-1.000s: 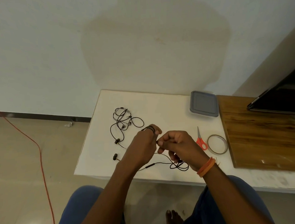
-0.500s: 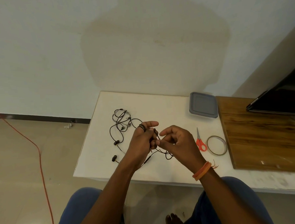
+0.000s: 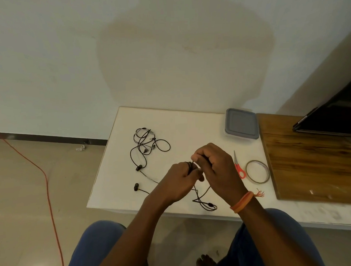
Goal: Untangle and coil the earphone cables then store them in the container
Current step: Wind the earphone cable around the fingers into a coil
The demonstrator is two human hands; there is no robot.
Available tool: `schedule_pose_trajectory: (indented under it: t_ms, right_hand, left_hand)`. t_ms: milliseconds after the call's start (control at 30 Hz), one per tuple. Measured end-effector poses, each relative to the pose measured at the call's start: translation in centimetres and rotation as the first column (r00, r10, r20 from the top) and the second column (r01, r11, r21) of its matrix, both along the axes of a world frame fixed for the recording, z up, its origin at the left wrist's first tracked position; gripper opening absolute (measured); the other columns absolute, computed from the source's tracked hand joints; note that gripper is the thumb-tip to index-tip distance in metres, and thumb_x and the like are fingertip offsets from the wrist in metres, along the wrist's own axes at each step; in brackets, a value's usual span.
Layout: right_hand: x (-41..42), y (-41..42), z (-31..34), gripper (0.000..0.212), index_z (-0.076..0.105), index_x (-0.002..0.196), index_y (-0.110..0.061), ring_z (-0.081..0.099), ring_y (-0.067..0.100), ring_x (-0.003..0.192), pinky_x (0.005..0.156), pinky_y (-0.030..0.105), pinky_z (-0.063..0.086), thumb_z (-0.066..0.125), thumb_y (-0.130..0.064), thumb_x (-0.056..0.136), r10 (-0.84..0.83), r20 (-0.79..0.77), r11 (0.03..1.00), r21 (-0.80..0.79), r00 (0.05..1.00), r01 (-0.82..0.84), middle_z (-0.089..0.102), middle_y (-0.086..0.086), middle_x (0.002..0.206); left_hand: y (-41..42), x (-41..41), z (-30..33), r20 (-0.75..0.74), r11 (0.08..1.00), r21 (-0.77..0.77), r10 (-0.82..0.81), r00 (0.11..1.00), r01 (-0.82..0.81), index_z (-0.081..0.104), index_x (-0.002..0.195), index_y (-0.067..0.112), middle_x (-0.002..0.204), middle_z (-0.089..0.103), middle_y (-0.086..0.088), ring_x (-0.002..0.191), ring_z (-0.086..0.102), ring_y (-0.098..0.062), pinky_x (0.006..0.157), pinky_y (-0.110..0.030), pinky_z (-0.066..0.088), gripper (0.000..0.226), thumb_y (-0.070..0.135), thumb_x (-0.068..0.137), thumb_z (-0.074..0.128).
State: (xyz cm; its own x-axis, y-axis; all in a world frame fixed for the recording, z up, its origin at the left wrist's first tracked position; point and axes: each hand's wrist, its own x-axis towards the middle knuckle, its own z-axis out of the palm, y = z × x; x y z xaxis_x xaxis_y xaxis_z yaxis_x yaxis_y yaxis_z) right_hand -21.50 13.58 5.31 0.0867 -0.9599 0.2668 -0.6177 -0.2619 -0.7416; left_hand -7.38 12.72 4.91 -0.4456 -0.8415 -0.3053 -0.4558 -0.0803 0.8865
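Scissors [image 3: 238, 166], tape ring [image 3: 257, 171] beside right hand [image 3: 216, 167]; container [image 3: 241, 123] behind.

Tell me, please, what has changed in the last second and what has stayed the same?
The right hand has moved up and over the left hand, drawing the black earphone cable round the left fingers. Both hands keep their grip on it. The tangled earphones, lidded container, scissors and tape ring stayed put.

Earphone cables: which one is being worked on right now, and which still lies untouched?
The cable trailing from both hands at the table's near edge is in work; the tangled bundle farther back, left of the hands, lies untouched.
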Motion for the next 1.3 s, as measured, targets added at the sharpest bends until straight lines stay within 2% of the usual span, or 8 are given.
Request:
schedule_pose_trajectory:
  t_ms: [200, 433, 567, 767, 867, 1000, 1167, 1300]
  right_hand:
    - [-0.4, -0.2, 0.0, 0.017, 0.069, 0.082, -0.009, 0.059, 0.011, 0.074, 0.066, 0.019, 0.048, 0.065, -0.023, 0.091, -0.021, 0.052, 0.999, 0.049, 0.998, 0.019, 0.065, -0.001, 0.077]
    - [-0.8, -0.8, 0.4, 0.026, 0.074, 0.072, -0.012, 0.052, 0.014, 0.054, 0.051, 0.028, 0.044, 0.071, -0.035, 0.085, -0.222, 0.421, 0.887, 0.461, 0.880, 0.004, 0.064, 0.001, 0.058]
    - [0.4, -0.5, 0.2, 0.024, 0.067, 0.073, -0.012, 0.052, 0.014, 0.051, 0.051, 0.030, 0.046, 0.066, -0.034, 0.084, -0.254, 0.508, 0.791, 0.599, 0.823, -0.125, 0.058, 0.002, 0.056]
    - [2.1, 0.6, 0.4, 0.031, 0.056, 0.071, -0.006, 0.030, 0.010, 0.047, 0.045, 0.024, 0.026, 0.054, -0.021, 0.098, -0.185, 0.518, 0.767, 0.608, 0.835, -0.207, 0.042, -0.004, 0.051]
    - [2.2, 0.9, 0.4, 0.031, 0.068, 0.075, -0.011, 0.037, 0.008, 0.048, 0.046, 0.022, 0.033, 0.055, -0.028, 0.097, -0.044, 0.435, 0.774, 0.584, 0.899, -0.245, 0.046, -0.002, 0.056]
    - [1.7, 0.8, 0.5, 0.030, 0.074, 0.085, -0.016, 0.050, 0.001, 0.056, 0.057, 0.015, 0.043, 0.054, -0.035, 0.097, 0.046, 0.292, 0.791, 0.573, 0.955, -0.213, 0.061, -0.008, 0.062]
    - [0.4, 0.6, 1.3, 0.025, 0.075, 0.088, -0.014, 0.064, 0.000, 0.076, 0.064, 0.010, 0.047, 0.055, -0.026, 0.097, 0.104, 0.231, 0.786, 0.576, 0.967, -0.222, 0.072, -0.012, 0.081]
    - [-0.8, 0.5, 1.7, 0.024, 0.075, 0.085, -0.013, 0.052, 0.002, 0.055, 0.056, 0.017, 0.043, 0.058, -0.023, 0.096, 0.058, 0.268, 0.803, 0.561, 0.962, -0.204, 0.072, -0.001, 0.076]
  left_hand:
    - [0.2, 0.3, 0.5, -0.066, 0.969, 0.238, -0.046, 0.997, 0.061, 0.059, 0.061, 0.006, 0.039, 0.047, -0.004, 0.030, 0.040, -0.018, 0.042, -0.021, 0.037, 0.060, 0.047, 0.100, 0.041]
    - [0.2, 0.4, 2.4, -0.641, 0.852, 0.444, 0.083, 0.763, 0.279, 0.067, 0.084, 0.000, 0.035, 0.040, -0.004, 0.021, 0.033, -0.012, 0.033, -0.012, 0.029, 0.060, 0.049, 0.100, 0.036]
    - [-0.2, 0.4, 3.5, -0.854, 0.824, 0.440, 0.261, 0.450, 0.357, 0.040, 0.139, -0.001, 0.100, 0.073, -0.021, 0.058, 0.072, -0.024, 0.045, -0.027, 0.057, 0.054, 0.034, 0.099, 0.036]
    - [-1.5, 0.5, 2.8, -0.856, 0.868, 0.493, 0.472, 0.210, 0.061, 0.031, 0.148, 0.010, 0.142, 0.051, -0.023, 0.122, 0.056, -0.043, 0.099, -0.047, 0.051, 0.053, -0.005, 0.097, 0.037]
    - [-2.0, 1.3, 1.7, -0.802, 0.872, 0.457, 0.489, 0.343, -0.175, 0.026, 0.152, 0.025, 0.148, 0.047, -0.012, 0.129, 0.054, -0.030, 0.107, -0.042, 0.044, 0.072, -0.015, 0.094, 0.042]
    - [-2.4, 1.8, 1.1, -0.507, 0.875, 0.060, 0.442, 0.740, -0.481, 0.014, 0.154, 0.036, 0.153, 0.038, 0.007, 0.134, 0.047, -0.006, 0.109, -0.026, 0.041, 0.077, -0.010, 0.098, 0.040]
    - [-2.6, 2.1, -0.6, -0.143, 0.915, -0.161, 0.350, 0.926, -0.370, 0.001, 0.147, 0.050, 0.150, 0.028, 0.026, 0.127, 0.042, 0.008, 0.113, -0.039, 0.038, 0.102, -0.024, 0.082, 0.025]
    - [-2.3, 1.9, -0.7, 0.067, 0.964, -0.061, 0.262, 0.963, -0.258, 0.027, 0.149, 0.041, 0.131, 0.058, 0.014, 0.092, 0.066, -0.004, 0.076, -0.038, 0.058, 0.068, 0.002, 0.096, 0.044]
